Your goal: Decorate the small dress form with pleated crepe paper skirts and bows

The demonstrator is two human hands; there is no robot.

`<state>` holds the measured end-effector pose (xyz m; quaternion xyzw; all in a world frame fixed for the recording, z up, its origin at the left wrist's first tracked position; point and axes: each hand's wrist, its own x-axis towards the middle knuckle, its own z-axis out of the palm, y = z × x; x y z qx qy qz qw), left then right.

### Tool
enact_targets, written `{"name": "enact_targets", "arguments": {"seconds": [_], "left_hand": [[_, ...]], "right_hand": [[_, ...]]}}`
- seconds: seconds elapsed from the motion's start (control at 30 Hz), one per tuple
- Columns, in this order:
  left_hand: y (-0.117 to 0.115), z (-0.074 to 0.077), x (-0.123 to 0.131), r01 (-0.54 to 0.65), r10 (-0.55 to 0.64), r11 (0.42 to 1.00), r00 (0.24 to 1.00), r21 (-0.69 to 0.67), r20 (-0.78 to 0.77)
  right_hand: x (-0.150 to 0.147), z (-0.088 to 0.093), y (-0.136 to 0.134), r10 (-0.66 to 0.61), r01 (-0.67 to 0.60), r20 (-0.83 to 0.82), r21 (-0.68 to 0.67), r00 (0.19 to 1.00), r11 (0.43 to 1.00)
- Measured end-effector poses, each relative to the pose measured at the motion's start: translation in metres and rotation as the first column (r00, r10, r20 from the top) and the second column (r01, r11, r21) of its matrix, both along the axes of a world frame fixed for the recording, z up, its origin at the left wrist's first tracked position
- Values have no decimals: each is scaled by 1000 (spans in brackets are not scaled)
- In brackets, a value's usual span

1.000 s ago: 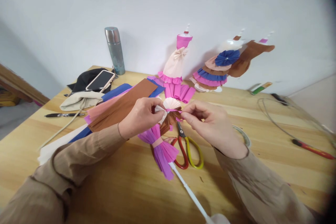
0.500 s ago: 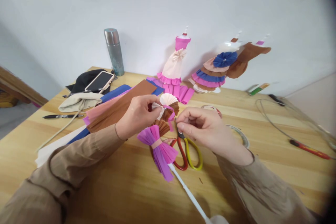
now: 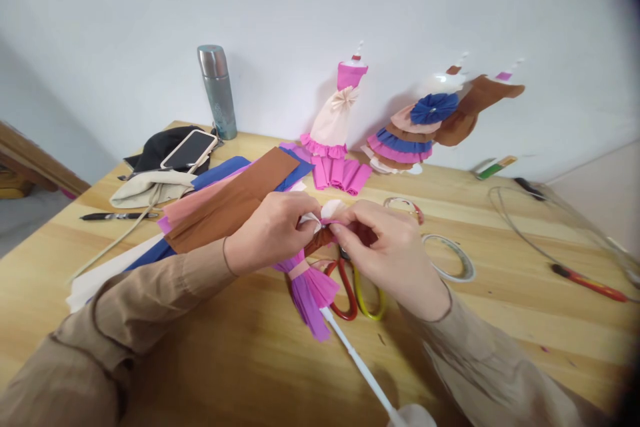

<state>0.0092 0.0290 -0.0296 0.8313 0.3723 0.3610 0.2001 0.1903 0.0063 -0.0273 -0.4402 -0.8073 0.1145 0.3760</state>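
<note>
My left hand (image 3: 275, 228) is closed in a pinch on a pleated paper bow (image 3: 333, 209) in cream and brown. My right hand (image 3: 384, 248) meets it from the other side, thumb and finger pinching a narrow pink paper strip (image 3: 330, 221) at the bow's middle. My fingers cover most of the bow. Just below hangs or lies a pink and purple pleated bow (image 3: 320, 285) with a peach band, at the end of a white stick (image 3: 363, 370). Scissors (image 3: 349, 297) with red and yellow handles lie under my right hand, their blades mostly hidden.
Brown paper (image 3: 240, 197) tops a stack of coloured sheets on the left. Behind stand paper dresses (image 3: 330, 117) on stands and a steel flask (image 3: 217, 93). A tape roll (image 3: 465, 267), a phone (image 3: 190, 149), a pen (image 3: 117, 216) and a red-handled tool (image 3: 593, 283) lie about.
My right hand has moved left and up to the bow and now pinches the pink strip, which hung loose before. My left hand keeps its pinch, and the view has shifted slightly.
</note>
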Motion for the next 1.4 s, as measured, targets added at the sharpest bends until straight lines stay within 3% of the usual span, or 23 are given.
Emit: {"name": "enact_targets", "arguments": {"seconds": [0.1,0.23,0.3,0.4,0.5,0.6,0.67,0.73,0.83,0.9,1.0,1.1,1.17,1.23,1.33,1.4], "left_hand": [[-1,-3,1,112,-103,990,990,87,-98],[1,-5,0,185,-154,967,973,173,-174],[2,-6,-2,189,-157,966,971,179,-179],[5,-8,-4,177,-136,961,971,213,-195],[7,-10,-6,217,-143,930,957,296,-251],[7,-7,-8,266,-136,864,941,428,-311],[6,-3,-9,295,-122,819,927,492,-354],[6,2,-11,332,-115,788,907,519,-406],[9,4,-13,351,-126,762,904,544,-408],[11,3,-13,308,-155,773,939,554,-307],[12,4,-12,209,-193,887,978,411,-80],[10,11,-9,134,-140,990,979,53,146],[8,16,-7,131,-73,969,962,-211,262],[7,18,-6,171,-15,892,937,-418,350],[10,19,-6,232,50,806,890,-545,453],[12,19,-8,235,72,805,873,-545,483]], "right_hand": [[1,0,1,42,-52,68,149,997,988],[8,0,6,63,-145,226,371,972,917],[11,1,8,101,-196,251,390,963,900],[13,2,6,102,-171,210,340,972,925],[13,4,3,39,-59,99,209,994,976],[14,9,4,-10,3,-71,-93,997,996],[17,12,8,-4,-67,-216,-320,976,945],[22,14,13,0,-182,-356,-478,934,859],[31,14,22,-29,-282,-454,-599,890,750],[34,13,25,-32,-281,-431,-642,902,714],[35,12,28,-10,-251,-364,-663,931,705],[34,11,29,37,-271,-352,-646,935,714],[33,11,30,66,-289,-349,-640,935,711],[33,10,30,88,-302,-343,-641,935,705],[33,8,30,154,-339,-325,-647,933,683],[35,6,31,227,-355,-276,-633,934,688]]}}
